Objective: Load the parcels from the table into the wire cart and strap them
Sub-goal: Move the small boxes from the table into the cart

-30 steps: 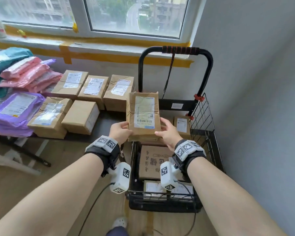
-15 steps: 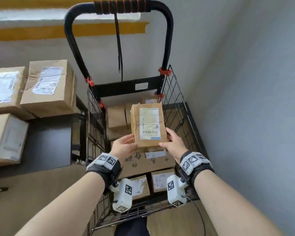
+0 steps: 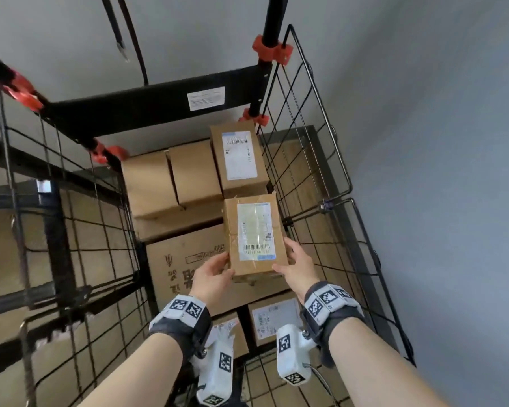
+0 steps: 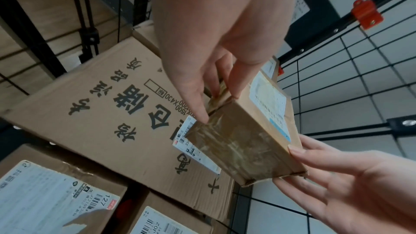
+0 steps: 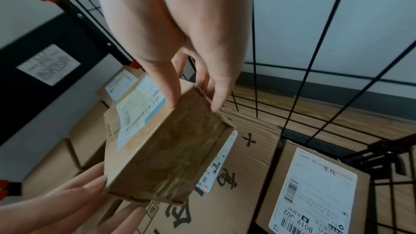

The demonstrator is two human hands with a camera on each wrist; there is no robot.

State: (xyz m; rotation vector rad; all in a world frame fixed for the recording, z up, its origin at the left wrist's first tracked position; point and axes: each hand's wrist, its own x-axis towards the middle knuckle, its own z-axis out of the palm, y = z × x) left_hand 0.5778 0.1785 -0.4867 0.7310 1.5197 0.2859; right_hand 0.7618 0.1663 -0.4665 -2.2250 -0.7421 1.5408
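Hands (image 3: 254,274) hold parcel (image 3: 254,233) above boxes (image 3: 188,259), apparently.

The head view looks steeply down into the wire cart (image 3: 312,160) from above. Both wrist views sit close — facing opposite sides of one small parcel (image 4: 243,141).

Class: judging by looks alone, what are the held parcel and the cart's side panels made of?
Held parcel: brown corrugated cardboard, likely; matte faces, its end wrapped in glossy clear tape, paper label on top. Cart side panels: thin black wire grid, seemingly coated metal.
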